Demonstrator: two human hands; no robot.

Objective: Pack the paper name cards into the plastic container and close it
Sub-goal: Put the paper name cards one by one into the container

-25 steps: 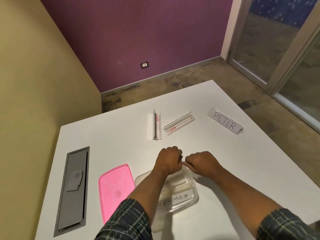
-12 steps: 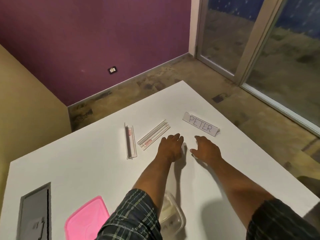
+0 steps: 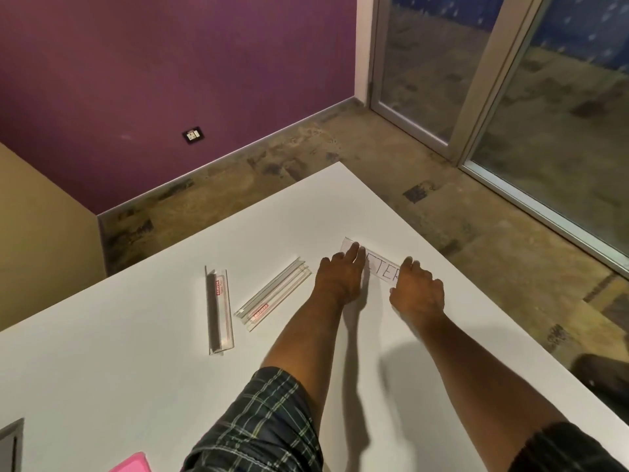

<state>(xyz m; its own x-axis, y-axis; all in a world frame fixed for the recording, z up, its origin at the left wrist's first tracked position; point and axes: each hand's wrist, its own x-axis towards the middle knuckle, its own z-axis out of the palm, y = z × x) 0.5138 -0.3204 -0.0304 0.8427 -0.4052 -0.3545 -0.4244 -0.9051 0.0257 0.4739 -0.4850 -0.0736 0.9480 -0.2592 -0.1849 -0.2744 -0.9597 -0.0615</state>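
Observation:
A paper name card reading PETER (image 3: 381,270) stands in a clear holder near the table's far right edge. My left hand (image 3: 340,275) rests its fingertips on the card's left end. My right hand (image 3: 417,289) covers its right end, fingers curled over it. Whether either hand grips the card is unclear. Two empty clear plastic card holders lie to the left: one (image 3: 218,310) pointing away from me, the other (image 3: 274,298) at a slant. A corner of the pink lid (image 3: 134,465) shows at the bottom edge. The plastic container is out of view.
The white table (image 3: 136,369) ends close behind the card; beyond it is bare floor. A grey cable hatch (image 3: 10,444) sits at the bottom left corner. Glass doors stand at the right.
Both hands left the container near me and reached forward to the PETER card, now touching its two ends. My view swung up and right, so the container dropped out of sight.

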